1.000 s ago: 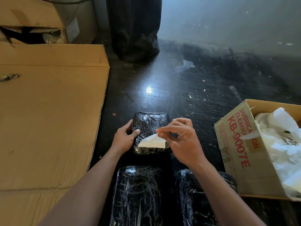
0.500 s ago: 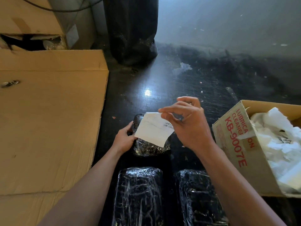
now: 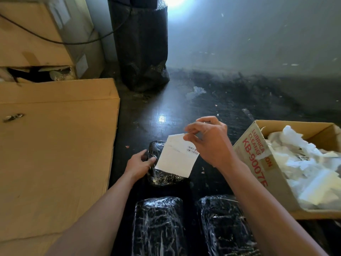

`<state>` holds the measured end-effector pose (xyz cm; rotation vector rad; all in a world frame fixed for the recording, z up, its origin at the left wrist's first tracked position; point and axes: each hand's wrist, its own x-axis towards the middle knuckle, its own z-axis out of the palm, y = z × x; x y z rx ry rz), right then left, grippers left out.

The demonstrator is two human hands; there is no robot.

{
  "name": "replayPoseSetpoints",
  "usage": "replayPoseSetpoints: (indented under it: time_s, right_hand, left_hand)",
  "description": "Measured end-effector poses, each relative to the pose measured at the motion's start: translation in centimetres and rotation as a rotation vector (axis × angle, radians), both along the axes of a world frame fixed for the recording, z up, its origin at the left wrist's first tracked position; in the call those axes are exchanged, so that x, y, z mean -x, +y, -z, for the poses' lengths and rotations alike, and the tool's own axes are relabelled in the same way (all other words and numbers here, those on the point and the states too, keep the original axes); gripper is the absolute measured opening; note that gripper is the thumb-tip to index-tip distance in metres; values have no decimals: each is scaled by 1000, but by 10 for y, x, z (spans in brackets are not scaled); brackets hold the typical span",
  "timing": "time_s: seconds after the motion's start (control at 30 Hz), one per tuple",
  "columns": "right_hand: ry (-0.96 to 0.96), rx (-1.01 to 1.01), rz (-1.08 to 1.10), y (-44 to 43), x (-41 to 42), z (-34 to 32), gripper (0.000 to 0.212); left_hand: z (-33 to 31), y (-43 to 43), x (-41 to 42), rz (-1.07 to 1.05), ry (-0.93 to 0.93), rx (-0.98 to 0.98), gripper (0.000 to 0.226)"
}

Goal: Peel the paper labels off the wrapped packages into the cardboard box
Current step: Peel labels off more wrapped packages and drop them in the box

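A small black package wrapped in clear film lies on the dark floor. My left hand presses on its left side. My right hand pinches the top corner of a white paper label with a barcode, lifted above the package and hanging free of it. To the right stands an open cardboard box with red print, holding several crumpled white labels. Two more wrapped black packages, the left one and the right one, lie close to me.
A large flat cardboard sheet covers the floor on the left, with stacked cartons behind it. A tall black-wrapped bundle stands at the back. A cable hangs across the cartons. Scraps litter the dark floor near the wall.
My right hand has peeled the label off the package, lifted it clear and moved it a little to the right. My left hand has kept holding the package.
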<state>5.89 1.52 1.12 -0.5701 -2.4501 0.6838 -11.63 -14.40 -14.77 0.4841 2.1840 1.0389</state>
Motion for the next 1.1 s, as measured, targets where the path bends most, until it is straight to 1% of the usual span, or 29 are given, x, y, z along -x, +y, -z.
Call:
replayPoseSetpoints:
  time_s: [0.03,0.1,0.17,0.2,0.27,0.37,0.5,0.63,0.73,0.87,1.0,1.03,1.1]
  right_hand:
    - [5,-13,16,0,-3,-5,17]
    - [-34,-43,57,1,-11,-17,11]
    - [-109,-49,94,3,-22,-30,10]
    - [-138,-35,106,5,-27,-36,14]
    - [-160,-19,135,11,-40,-43,21]
    - [-147,-20,202,22,-68,-57,22]
    - [-137,-13,323,36,-113,-77,18]
    - [-226,-81,475,50,-163,-93,15]
    - [-225,-89,515,68,-199,-102,13]
    - [-314,-60,630,99,-235,-110,17]
    - [-358,-27,606,132,-266,-113,17]
    - [-350,-22,591,140,-273,-114,17]
    - [-318,-28,546,155,-286,-118,18]
  left_hand:
    - [-9,1,0,-1,70,18,71]
    - [-29,5,-1,-12,208,16,62]
    - [-52,14,-6,24,300,-23,56]
    - [-65,20,-9,62,336,-42,54]
    - [-89,34,-17,150,389,-66,52]
    - [-126,60,-34,306,460,-89,53]
    - [-164,95,-66,452,553,-125,53]
    - [-193,126,-107,555,644,-141,55]
    - [-206,143,-142,586,630,-164,57]
    - [-207,167,-190,587,597,-188,55]
    - [-200,192,-236,534,554,-178,38]
    - [-197,198,-247,502,538,-180,37]
    - [-188,208,-265,434,493,-157,44]
